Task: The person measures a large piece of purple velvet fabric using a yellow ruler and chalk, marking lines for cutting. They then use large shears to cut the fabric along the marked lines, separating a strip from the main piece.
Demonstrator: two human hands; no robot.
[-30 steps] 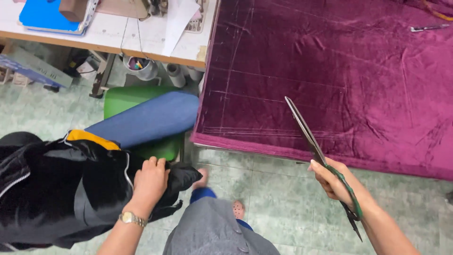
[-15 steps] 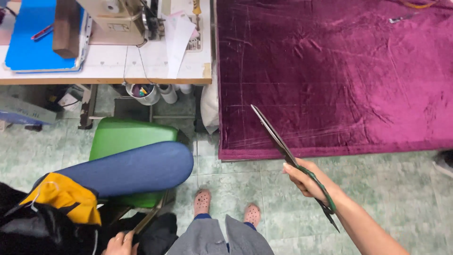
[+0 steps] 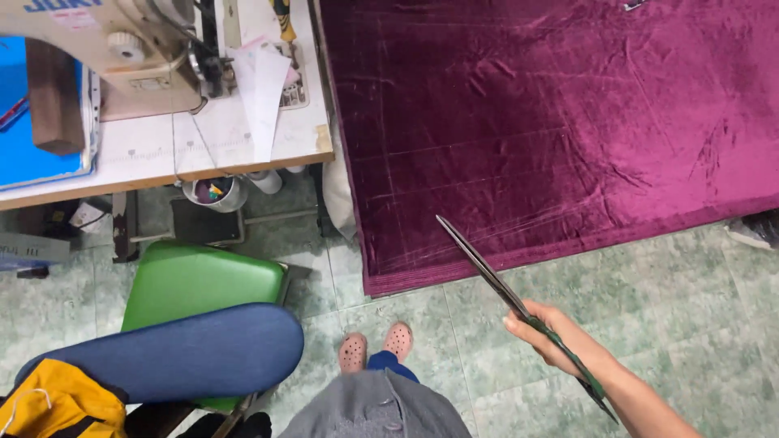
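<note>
Down on the green tiled floor (image 3: 690, 316), bare tiles run along the near hem of the purple velvet (image 3: 568, 130), which lies flat with faint chalk lines and a clean corner beside the sewing table (image 3: 243, 146). Only the right hand (image 3: 552, 337) shows, fingers wrapped tight round the green handles of long shears (image 3: 519, 304), whose dark blades are closed and tilt up-left, the tip just over the hem. Left of the feet stands a green stool (image 3: 195, 280).

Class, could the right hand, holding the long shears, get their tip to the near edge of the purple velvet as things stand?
Probably yes. The right hand grips the shears with the blades shut and angled at the purple velvet; the tip already sits over its near edge, with only bare floor tiles between.
</note>
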